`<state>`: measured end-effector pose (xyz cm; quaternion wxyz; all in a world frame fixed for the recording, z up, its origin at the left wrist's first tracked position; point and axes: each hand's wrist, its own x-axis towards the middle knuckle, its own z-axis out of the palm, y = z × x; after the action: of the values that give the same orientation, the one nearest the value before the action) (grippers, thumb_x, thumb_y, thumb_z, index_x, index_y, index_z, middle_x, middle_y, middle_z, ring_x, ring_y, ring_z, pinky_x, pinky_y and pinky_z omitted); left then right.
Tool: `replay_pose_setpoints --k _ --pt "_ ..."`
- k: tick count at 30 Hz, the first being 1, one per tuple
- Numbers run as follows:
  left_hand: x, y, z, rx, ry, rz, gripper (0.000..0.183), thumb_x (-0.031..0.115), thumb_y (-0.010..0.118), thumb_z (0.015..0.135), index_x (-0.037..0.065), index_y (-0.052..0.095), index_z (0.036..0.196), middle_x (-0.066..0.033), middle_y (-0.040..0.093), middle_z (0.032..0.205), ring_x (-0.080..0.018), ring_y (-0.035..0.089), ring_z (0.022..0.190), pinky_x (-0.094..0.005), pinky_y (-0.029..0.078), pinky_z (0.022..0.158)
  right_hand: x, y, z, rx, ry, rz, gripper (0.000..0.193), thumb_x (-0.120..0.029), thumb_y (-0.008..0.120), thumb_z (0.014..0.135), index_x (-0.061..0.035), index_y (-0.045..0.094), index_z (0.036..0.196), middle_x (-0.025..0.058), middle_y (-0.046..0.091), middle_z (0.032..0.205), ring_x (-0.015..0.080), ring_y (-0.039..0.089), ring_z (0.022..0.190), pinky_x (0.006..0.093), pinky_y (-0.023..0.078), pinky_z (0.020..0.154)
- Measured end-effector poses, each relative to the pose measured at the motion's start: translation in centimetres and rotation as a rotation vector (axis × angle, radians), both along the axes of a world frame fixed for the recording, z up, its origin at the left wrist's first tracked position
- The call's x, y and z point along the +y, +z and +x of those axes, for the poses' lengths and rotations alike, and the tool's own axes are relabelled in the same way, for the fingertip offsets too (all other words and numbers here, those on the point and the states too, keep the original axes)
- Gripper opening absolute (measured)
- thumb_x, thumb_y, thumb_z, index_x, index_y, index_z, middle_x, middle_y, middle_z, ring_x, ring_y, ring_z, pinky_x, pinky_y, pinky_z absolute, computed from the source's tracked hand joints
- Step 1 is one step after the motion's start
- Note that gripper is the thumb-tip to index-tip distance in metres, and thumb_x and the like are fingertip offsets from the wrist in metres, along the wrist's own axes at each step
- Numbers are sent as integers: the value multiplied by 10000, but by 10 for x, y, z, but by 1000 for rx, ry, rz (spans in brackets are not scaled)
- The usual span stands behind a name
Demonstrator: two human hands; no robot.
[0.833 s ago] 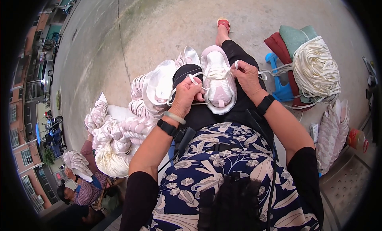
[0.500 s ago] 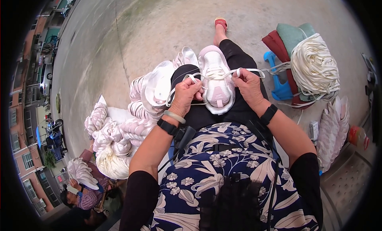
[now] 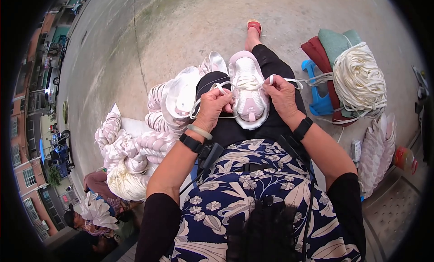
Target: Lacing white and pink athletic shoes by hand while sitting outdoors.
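Note:
A pink and white shoe upper (image 3: 250, 99) lies across my lap, its tongue end toward me. White shoelace (image 3: 247, 83) runs through its eyelets and out to both sides. On the left, my left hand (image 3: 214, 104) pinches one length of the lace beside the upper, and a loop hangs by my knee. At the other side, my right hand (image 3: 281, 97) pinches the other length between thumb and forefinger, with its end trailing to the right. The lace spans the upper between my two hands.
Stacked shoe uppers (image 3: 167, 99) lie at my left, with more bundles and cream laces (image 3: 124, 183) below. To the right are a big lace bundle (image 3: 359, 77), a blue plastic stand (image 3: 318, 95), folded cloths (image 3: 337, 43) and more uppers (image 3: 377, 153). Another person (image 3: 92, 217) sits at lower left.
My hands keep nearly the same pinch on the lace, and the upper stays on my lap. At lower left, the other person's bundle of uppers has shifted lower.

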<state>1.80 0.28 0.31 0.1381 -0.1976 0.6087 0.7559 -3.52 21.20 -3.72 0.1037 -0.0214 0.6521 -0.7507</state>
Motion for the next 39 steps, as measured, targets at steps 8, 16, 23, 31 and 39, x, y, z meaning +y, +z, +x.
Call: replay_pose_setpoints --k 8,16,23,31,39 --pt "2 -1 0 -9 -60 -71 114 125 584 863 11 583 875 -30 571 653 -42 465 440 -164 397 421 -2 3 -2 192 30 315 21 -9 565 757 -25 561 770 61 539 620 136 519 549 264 417 530" --pt "15 -1 -4 38 53 -145 134 143 553 874 21 570 820 -15 548 617 -37 436 424 -170 357 389 -7 18 -7 733 129 648 64 3 545 722 -11 521 781 137 533 711 298 552 664 347 436 580" --pt "16 -9 -8 53 86 -235 149 161 545 886 23 562 833 -14 538 625 -42 426 418 -172 354 378 3 18 1 323 129 514 148 -119 608 757 -15 544 840 168 568 751 348 563 702 364 450 621" --pt "17 -19 -14 206 2 -604 151 154 577 854 19 569 789 -39 562 585 -105 478 413 -230 362 385 0 7 0 423 91 507 130 -120 586 769 -19 545 840 182 564 770 363 564 729 393 447 636" --pt "24 -18 -25 622 -149 -1154 196 121 614 780 -7 496 689 -192 538 587 -318 562 526 -359 419 485 -6 3 -5 457 155 730 155 -172 575 788 -31 512 784 170 572 722 353 570 703 407 450 621"
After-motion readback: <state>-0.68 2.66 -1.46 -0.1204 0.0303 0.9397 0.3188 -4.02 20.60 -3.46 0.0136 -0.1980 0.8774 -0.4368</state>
